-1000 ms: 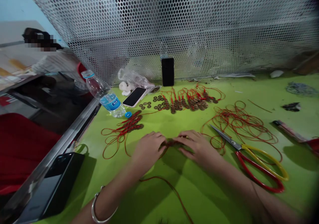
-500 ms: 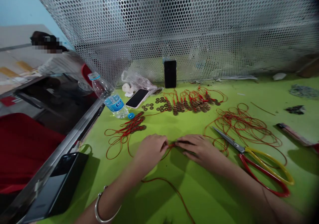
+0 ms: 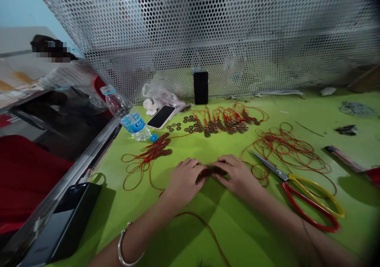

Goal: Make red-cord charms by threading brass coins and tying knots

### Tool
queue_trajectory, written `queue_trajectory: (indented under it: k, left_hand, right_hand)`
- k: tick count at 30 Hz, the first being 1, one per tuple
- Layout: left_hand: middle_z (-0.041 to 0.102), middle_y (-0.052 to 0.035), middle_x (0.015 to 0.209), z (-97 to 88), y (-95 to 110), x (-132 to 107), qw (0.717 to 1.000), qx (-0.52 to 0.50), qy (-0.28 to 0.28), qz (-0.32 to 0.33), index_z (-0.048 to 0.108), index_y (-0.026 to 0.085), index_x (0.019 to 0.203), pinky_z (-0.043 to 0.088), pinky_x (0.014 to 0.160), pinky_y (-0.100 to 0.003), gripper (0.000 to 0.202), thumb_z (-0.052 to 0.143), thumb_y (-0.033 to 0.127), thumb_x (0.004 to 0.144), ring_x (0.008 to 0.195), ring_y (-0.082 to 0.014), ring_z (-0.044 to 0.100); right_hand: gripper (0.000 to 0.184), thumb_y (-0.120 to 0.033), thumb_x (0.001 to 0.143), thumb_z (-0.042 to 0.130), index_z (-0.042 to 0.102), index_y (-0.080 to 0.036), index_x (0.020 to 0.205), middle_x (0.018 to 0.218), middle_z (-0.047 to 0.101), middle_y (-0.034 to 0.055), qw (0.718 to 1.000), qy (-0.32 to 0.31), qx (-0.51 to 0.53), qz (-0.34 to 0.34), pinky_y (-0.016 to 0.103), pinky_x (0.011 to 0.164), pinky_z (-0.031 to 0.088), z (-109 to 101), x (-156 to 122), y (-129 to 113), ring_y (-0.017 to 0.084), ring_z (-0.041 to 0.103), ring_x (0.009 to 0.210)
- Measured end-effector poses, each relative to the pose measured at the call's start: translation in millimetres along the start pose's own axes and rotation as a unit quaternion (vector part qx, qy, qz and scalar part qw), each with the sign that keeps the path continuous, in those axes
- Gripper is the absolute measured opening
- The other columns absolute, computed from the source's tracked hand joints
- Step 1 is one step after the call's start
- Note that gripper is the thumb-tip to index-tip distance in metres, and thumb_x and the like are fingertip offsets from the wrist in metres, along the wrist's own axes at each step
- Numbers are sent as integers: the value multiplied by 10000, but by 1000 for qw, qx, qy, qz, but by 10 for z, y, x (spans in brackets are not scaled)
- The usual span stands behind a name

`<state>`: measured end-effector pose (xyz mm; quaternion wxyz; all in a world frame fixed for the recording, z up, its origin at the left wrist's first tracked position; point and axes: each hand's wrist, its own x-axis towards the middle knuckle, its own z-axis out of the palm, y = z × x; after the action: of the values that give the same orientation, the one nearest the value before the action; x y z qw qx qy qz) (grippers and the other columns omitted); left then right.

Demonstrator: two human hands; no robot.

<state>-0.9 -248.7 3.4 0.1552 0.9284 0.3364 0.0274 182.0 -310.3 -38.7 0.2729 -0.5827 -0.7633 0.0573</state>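
My bench is a bright green table (image 3: pixel 225 235) with a perforated metal screen (image 3: pixel 208 33) along its far edge, a pale blue wall (image 3: pixel 12 5) past the left edge, kinda dim light.

A: Table (image 3: pixel 225 235): smooth lime-green top, faint sheen. Behind it, perforated sheet-metal screen (image 3: pixel 208 33), dull grey.

B: Between the hands on the table, coins (image 3: pixel 211 171): dark, tarnished brass-like metal, matt. Red cord (image 3: pixel 204 223): thin, fibrous.

A: Right of the coins, scissors (image 3: pixel 299 187): bare steel blades, glossy red and yellow coated handles.

B: Left of the coins, bottle (image 3: pixel 126 114): clear plastic, glossy label. Bangle (image 3: pixel 124 251): polished silver metal.
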Motion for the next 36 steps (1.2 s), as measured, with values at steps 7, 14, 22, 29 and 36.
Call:
queue_trajectory:
  k: [7,14,22,29,36]
  left_hand:
    - [606,-36,977,58,-4,7,1000,-11,9,-5,604,210,1027,407,818,-343,198,501,253,863,930,-191,520]
    - [611,-27,977,78,-22,13,1000,-15,14,-14,602,205,999,404,808,-354,179,517,278,859,925,-195,521]
    - [609,-27,977,88,-37,11,1000,-6,22,-12,590,212,1004,390,821,-361,194,544,311,844,935,-198,519]
    - [611,-27,996,-45,-55,-39,1000,12,-3,-15,592,213,997,397,813,-366,200,584,291,813,947,-213,526]
    - [627,-26,914,-32,-33,-38,999,15,-19,-33,617,202,913,415,791,-354,131,507,205,842,894,-206,541]
  right_hand:
    - [206,-165,813,550,651,-199,989,951,598,94,1000,-1,27,5,389,804,476,24,9,21,211,549,901]
    - [219,-178,849,521,650,-200,1025,965,597,93,1000,-24,7,-5,378,787,476,-9,-8,13,207,550,897]
    - [267,-179,850,513,622,-210,1092,1003,594,98,999,-26,5,-21,383,801,486,-20,-34,57,207,555,925]
    - [264,-186,839,533,621,-210,1087,1028,593,94,999,-40,18,-20,376,837,484,-86,-37,140,213,548,947]
    - [229,-192,865,503,654,-216,1036,979,611,78,997,-60,41,-8,360,807,492,-91,10,98,198,553,896]
